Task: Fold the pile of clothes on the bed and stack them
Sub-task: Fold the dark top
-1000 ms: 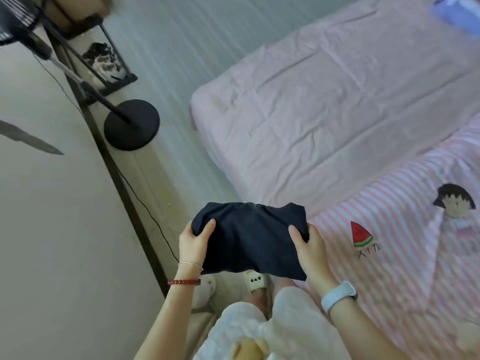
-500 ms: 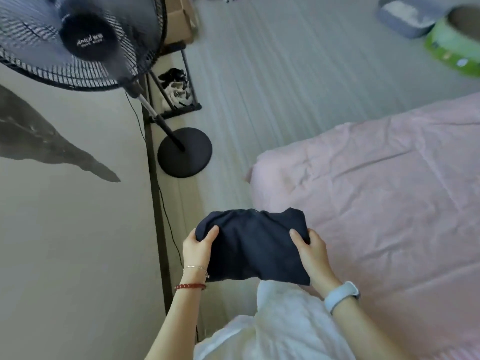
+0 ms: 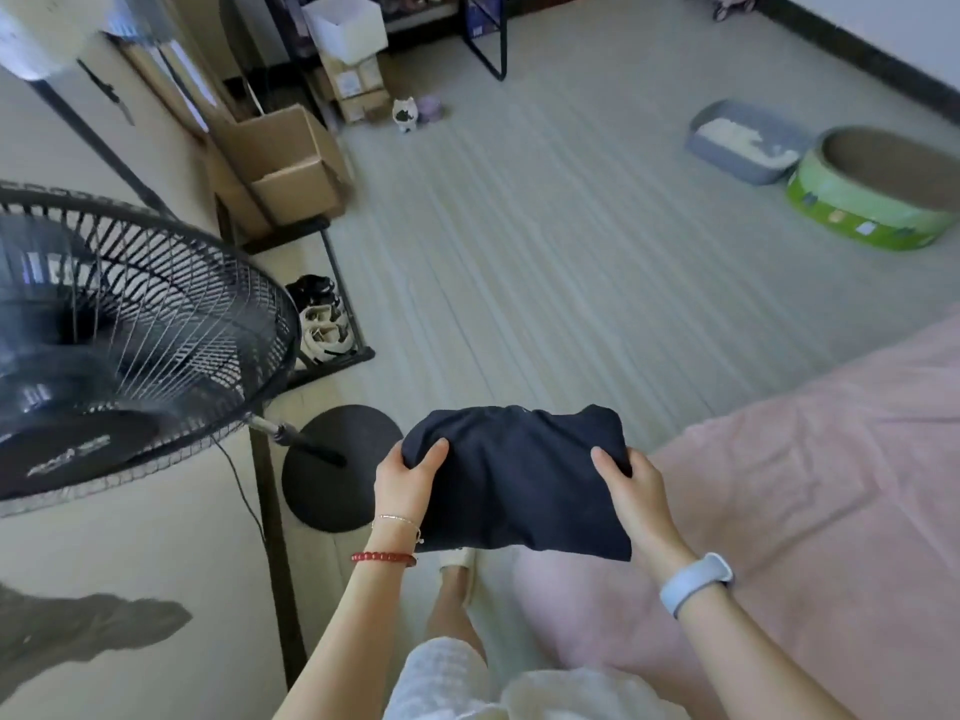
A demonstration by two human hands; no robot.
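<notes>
Both hands are carrying a folded dark navy garment (image 3: 519,480) in the lower middle of the frame, above the floor just beside the pink bed (image 3: 810,485) at lower right; the left hand (image 3: 408,478) is gripping its left edge with the thumb on top, and the right hand (image 3: 636,483) is gripping its right edge the same way. A black standing fan (image 3: 140,335) is filling the left side, and the white lettering on its hub is too blurred to read. A green round cardboard scratcher (image 3: 878,187) and a grey litter tray (image 3: 743,140) are sitting at upper right, their small labels unreadable.
</notes>
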